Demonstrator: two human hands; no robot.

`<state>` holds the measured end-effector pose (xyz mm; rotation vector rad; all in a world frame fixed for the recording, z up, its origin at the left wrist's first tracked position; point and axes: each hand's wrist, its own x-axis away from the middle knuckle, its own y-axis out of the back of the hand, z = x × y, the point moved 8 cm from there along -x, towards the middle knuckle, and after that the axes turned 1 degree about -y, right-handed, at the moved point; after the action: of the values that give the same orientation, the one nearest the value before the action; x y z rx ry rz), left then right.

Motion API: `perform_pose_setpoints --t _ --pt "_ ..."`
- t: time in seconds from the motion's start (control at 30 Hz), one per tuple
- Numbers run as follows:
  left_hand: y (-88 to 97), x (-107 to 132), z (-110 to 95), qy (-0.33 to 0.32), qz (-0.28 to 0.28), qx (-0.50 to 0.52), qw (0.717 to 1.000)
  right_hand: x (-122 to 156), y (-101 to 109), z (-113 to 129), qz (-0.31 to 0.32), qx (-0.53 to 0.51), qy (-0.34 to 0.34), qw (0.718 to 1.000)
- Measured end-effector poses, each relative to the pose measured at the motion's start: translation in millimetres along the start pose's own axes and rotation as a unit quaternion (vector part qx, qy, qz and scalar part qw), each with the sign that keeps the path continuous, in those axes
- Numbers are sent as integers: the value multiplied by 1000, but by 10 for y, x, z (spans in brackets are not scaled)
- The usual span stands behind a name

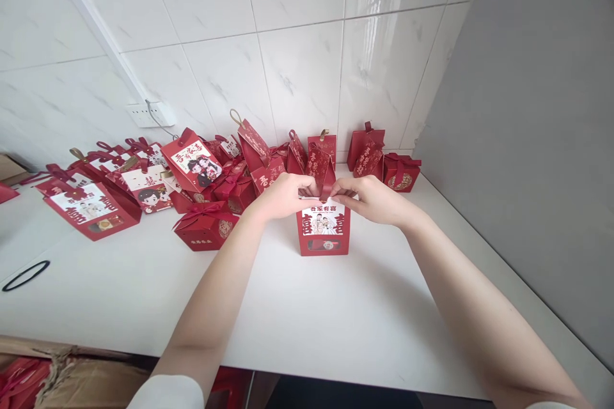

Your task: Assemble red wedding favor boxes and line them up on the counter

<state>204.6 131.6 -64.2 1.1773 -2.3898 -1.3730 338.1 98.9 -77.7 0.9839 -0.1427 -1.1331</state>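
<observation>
Your left hand (pixel 283 197) and right hand (pixel 371 199) pinch the top flaps of the box (pixel 323 233) on the bench (pixel 336 319); closing looks nearly done. Other boxes (pixel 192 172) lie behind.

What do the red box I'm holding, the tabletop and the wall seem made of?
Red box: likely printed cardstock, by its sharp creases and thin folded flaps. Tabletop: smooth matte white, perhaps laminate or painted board. Wall: glazed marble-look tile, with grout lines and bright reflections.
</observation>
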Motion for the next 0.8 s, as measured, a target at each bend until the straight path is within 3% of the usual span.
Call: perform_pose_setpoints --t 0.2,0.53,0.8 --pt "17 -3 56 21 -5 -38 999 -12 11 30 -18 15 13 1000" --pt "-25 10 -17 4 11 -7 1000 8 -14 -40 13 20 -18 1000" --pt "-79 10 -66 -9 35 -13 999 -28 -41 71 -36 -3 25 999"
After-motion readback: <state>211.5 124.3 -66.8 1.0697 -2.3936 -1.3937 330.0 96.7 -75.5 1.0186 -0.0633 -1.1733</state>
